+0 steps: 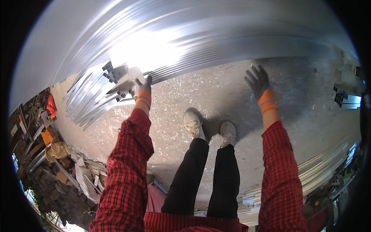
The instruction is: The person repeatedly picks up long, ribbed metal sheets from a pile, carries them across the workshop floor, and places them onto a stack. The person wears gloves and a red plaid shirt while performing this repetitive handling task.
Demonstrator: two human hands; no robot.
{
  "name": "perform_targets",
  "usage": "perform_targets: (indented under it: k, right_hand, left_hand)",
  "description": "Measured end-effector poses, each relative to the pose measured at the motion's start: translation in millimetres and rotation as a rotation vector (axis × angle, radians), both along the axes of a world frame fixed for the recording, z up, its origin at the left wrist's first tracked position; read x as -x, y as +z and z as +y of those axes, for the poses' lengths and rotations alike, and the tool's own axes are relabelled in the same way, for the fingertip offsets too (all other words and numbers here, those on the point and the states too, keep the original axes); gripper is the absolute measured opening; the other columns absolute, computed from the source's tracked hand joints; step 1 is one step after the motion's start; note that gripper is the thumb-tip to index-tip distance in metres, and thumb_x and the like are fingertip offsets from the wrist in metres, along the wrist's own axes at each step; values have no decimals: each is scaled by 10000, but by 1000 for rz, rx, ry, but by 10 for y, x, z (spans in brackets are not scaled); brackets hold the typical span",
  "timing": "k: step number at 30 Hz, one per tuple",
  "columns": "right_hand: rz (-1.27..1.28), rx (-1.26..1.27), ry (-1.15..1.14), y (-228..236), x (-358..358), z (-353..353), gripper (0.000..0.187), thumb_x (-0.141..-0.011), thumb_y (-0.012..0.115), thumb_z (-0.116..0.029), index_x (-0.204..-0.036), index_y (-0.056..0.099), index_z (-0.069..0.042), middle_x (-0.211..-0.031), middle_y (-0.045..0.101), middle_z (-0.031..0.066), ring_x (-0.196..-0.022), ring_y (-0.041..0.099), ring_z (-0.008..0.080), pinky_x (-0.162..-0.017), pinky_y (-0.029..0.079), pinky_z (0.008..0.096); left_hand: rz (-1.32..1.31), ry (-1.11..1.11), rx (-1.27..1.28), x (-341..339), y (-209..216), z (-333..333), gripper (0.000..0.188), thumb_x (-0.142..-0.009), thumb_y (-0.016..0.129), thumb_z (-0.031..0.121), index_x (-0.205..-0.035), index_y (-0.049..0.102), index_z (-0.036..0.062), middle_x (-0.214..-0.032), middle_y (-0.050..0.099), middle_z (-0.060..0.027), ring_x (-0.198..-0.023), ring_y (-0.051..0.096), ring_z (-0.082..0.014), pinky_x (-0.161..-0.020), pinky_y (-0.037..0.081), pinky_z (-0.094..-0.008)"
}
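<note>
Both my hands wear dark grey work gloves with orange cuffs. My left hand (pixel 144 89) reaches forward with its fingers apart, close to the near edge of a ribbed, silvery stack of metal lengths (pixel 193 62); whether it touches the edge I cannot tell. Just left of that hand lie bundles of square metal tubes (pixel 87 98), their dark open ends turned toward it. My right hand (pixel 259 82) hovers above the floor with fingers spread and nothing in it. The upper part of the metal is blurred, with strong glare across it.
My shoes (pixel 192 123) stand on a pale floor (pixel 174 100) strewn with shiny shavings. A heap of scrap and debris (pixel 58 154) borders the left side. Long pale strips (pixel 320 166) lie at the lower right, and more tube ends (pixel 340 97) show at the far right.
</note>
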State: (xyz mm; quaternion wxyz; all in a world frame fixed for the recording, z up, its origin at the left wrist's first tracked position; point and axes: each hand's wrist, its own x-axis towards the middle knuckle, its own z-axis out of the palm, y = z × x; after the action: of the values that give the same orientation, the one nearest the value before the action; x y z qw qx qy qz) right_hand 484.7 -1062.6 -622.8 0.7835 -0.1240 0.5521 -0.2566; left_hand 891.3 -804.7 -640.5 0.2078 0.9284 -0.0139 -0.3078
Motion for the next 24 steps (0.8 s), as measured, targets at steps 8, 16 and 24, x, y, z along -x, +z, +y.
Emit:
perform_targets:
  k: [8, 16, 24]
  right_hand:
    - [114, -51, 387, 1085, 728, 2130, 460, -1058, 409, -294, -1451, 429, -56, -1306, 608, 113, -1132, 624, 283, -964, 505, 369]
    - [-428, 7, 874, 3461, 128, 2623, 647, -993, 447, -543, -1428, 458, -64, -1335, 588, 208, -1141, 636, 322, -1073, 452, 434]
    - [-458, -482, 705, 5050, 167, 2657, 771, -945, 432, -646, -1470, 438, -82, -1420, 490, 223, -1303, 464, 403, -1182, 298, 544]
  left_hand:
    - [447, -352, 66, 1915, 1318, 1498, 704, -915, 693, 416, -1387, 459, -52, -1288, 601, -260, -1202, 592, -348, -1022, 463, -384]
    - [389, 45, 174, 3266, 3658, 2544, 386, -932, 652, 358, -1161, 696, 49, -1086, 732, -145, -1011, 692, -222, -894, 520, -344]
    - [827, -68, 517, 4025, 5697, 1651, 496, -922, 695, 434, -1235, 673, 49, -1105, 722, -99, -1040, 621, -152, -929, 480, -311]
